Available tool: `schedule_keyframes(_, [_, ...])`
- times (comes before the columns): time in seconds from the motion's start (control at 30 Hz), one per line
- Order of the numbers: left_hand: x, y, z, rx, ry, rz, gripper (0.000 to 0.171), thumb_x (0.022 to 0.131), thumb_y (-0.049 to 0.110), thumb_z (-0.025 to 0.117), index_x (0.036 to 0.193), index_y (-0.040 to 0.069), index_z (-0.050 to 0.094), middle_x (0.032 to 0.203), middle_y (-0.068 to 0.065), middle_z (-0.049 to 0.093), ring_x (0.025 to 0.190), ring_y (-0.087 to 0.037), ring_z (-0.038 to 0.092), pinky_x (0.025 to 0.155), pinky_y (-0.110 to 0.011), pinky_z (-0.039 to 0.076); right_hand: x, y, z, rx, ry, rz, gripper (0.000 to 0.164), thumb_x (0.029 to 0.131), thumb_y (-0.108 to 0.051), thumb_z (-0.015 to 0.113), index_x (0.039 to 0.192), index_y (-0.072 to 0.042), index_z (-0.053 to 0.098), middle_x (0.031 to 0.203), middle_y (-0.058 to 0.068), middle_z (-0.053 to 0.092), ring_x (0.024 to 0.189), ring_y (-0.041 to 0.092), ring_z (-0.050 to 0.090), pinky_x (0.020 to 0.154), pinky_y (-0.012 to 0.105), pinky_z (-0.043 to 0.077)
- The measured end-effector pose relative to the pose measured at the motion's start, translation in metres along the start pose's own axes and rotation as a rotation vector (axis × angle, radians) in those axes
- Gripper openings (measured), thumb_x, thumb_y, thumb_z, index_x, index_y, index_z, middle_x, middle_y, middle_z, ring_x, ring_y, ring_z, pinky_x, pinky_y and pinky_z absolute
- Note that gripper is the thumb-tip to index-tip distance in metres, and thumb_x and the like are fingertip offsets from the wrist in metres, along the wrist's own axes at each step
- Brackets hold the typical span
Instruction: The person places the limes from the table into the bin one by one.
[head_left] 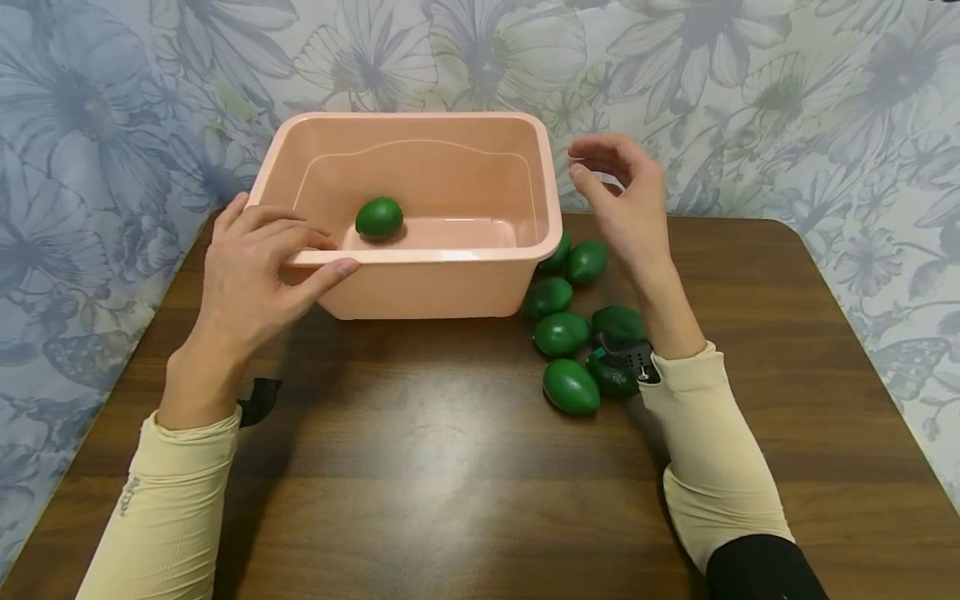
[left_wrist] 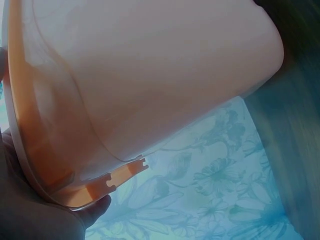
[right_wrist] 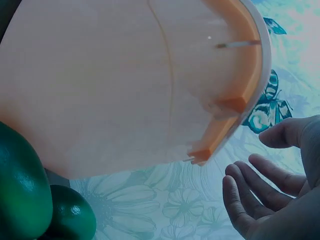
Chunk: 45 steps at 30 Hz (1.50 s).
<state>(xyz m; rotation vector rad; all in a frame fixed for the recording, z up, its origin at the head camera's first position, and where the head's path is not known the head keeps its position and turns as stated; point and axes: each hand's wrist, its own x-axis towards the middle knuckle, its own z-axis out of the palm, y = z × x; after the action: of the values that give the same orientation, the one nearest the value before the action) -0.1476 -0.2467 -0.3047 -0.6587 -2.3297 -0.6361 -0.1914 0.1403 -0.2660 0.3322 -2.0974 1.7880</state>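
A peach-coloured plastic tub (head_left: 420, 287) stands at the back of the table with one glossy green oval fruit (head_left: 379, 218) on its floor. My left hand (head_left: 251, 271) grips the tub's rim at the front left corner, thumb along the outer front side. The left wrist view also shows the tub's outer wall (left_wrist: 150, 65) close up. To the right of the tub, apart from it, my right hand (head_left: 626, 196) is raised with loosely bent fingers and nothing in them. The right wrist view shows that same hand (right_wrist: 272, 185) beside the tub's rim.
Several more green fruits (head_left: 572, 386) lie on the brown wooden table (head_left: 435, 450) at the tub's right, partly under my right forearm. Two of the fruits (right_wrist: 22, 185) appear in the right wrist view. A flower-patterned wall (head_left: 480, 58) rises behind the tub.
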Motion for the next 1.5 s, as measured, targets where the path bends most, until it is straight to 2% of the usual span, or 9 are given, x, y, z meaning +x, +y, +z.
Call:
schedule_keyframes(0.23, [0.000, 0.000, 0.002, 0.000, -0.009, -0.008, 0.043, 0.082, 0.047, 0.084, 0.098, 0.007, 0.082, 0.099, -0.017, 0.078, 0.109, -0.037, 0.065, 0.126, -0.057, 0.023, 0.002, 0.001, -0.012, 0.005, 0.053, -0.049, 0.023, 0.097, -0.003, 0.067, 0.118, 0.005, 0.073, 0.117, 0.019, 0.073, 0.107, 0.023, 0.069, 0.090, 0.027, 0.055])
schedule_keyframes(0.43, [0.000, 0.000, 0.001, 0.005, -0.004, -0.003, 0.046, 0.084, 0.051, 0.083, 0.098, 0.007, 0.083, 0.098, -0.017, 0.078, 0.109, -0.038, 0.066, 0.126, -0.057, 0.023, -0.001, 0.010, -0.026, -0.077, 0.035, -0.010, 0.023, 0.097, -0.005, 0.069, 0.118, 0.005, 0.073, 0.116, 0.019, 0.073, 0.105, 0.018, 0.070, 0.087, 0.023, 0.054])
schedule_keyframes(0.67, [0.001, -0.001, -0.001, 0.008, -0.003, -0.001, 0.043, 0.082, 0.047, 0.085, 0.099, 0.007, 0.083, 0.097, -0.016, 0.079, 0.109, -0.038, 0.066, 0.126, -0.057, 0.023, 0.004, 0.041, -0.043, -0.133, 0.035, 0.044, 0.026, 0.098, -0.009, 0.071, 0.121, 0.004, 0.073, 0.118, 0.017, 0.074, 0.107, 0.013, 0.070, 0.085, 0.021, 0.053])
schedule_keyframes(0.8, [0.000, -0.001, 0.000, 0.007, 0.002, -0.005, 0.046, 0.083, 0.049, 0.084, 0.098, 0.006, 0.083, 0.098, -0.017, 0.079, 0.109, -0.038, 0.067, 0.126, -0.057, 0.023, 0.012, 0.063, -0.052, -0.140, 0.001, 0.069, 0.028, 0.097, -0.011, 0.073, 0.122, 0.002, 0.074, 0.119, 0.013, 0.076, 0.107, 0.011, 0.070, 0.086, 0.021, 0.053])
schedule_keyframes(1.0, [0.000, 0.000, 0.002, -0.001, 0.008, -0.002, 0.047, 0.083, 0.051, 0.083, 0.099, 0.007, 0.083, 0.099, -0.017, 0.079, 0.107, -0.037, 0.067, 0.125, -0.057, 0.024, 0.012, 0.079, -0.062, -0.267, -0.140, 0.177, 0.035, 0.099, -0.019, 0.072, 0.131, -0.003, 0.070, 0.129, 0.016, 0.072, 0.115, 0.015, 0.068, 0.095, 0.023, 0.052])
schedule_keyframes(1.17, [0.000, 0.000, 0.003, -0.002, 0.015, 0.007, 0.051, 0.085, 0.055, 0.080, 0.098, 0.006, 0.083, 0.098, -0.017, 0.079, 0.106, -0.038, 0.067, 0.125, -0.058, 0.024, 0.010, 0.088, -0.067, -0.386, -0.332, 0.299, 0.051, 0.101, -0.028, 0.071, 0.144, -0.004, 0.060, 0.145, 0.020, 0.062, 0.134, 0.031, 0.059, 0.109, 0.042, 0.048])
schedule_keyframes(1.3, [0.000, -0.001, 0.003, -0.003, 0.017, 0.010, 0.053, 0.086, 0.058, 0.078, 0.098, 0.006, 0.083, 0.100, -0.016, 0.079, 0.108, -0.038, 0.067, 0.125, -0.057, 0.024, 0.009, 0.095, -0.068, -0.433, -0.476, 0.392, 0.063, 0.100, -0.033, 0.072, 0.153, -0.005, 0.051, 0.156, 0.022, 0.052, 0.146, 0.037, 0.047, 0.116, 0.055, 0.041])
schedule_keyframes(1.4, [0.000, -0.001, 0.002, 0.000, 0.015, 0.008, 0.054, 0.086, 0.058, 0.078, 0.100, 0.006, 0.084, 0.104, -0.016, 0.080, 0.111, -0.038, 0.066, 0.125, -0.057, 0.024, 0.009, 0.100, -0.068, -0.477, -0.575, 0.411, 0.065, 0.100, -0.032, 0.073, 0.154, -0.004, 0.050, 0.158, 0.021, 0.049, 0.149, 0.037, 0.043, 0.119, 0.057, 0.036])
schedule_keyframes(1.5, [0.000, -0.001, 0.001, 0.006, 0.011, 0.003, 0.054, 0.086, 0.057, 0.078, 0.102, 0.006, 0.083, 0.107, -0.017, 0.079, 0.114, -0.039, 0.065, 0.126, -0.056, 0.024, 0.009, 0.104, -0.065, -0.487, -0.656, 0.392, 0.062, 0.099, -0.027, 0.074, 0.151, -0.002, 0.052, 0.153, 0.021, 0.053, 0.143, 0.037, 0.047, 0.118, 0.055, 0.037])
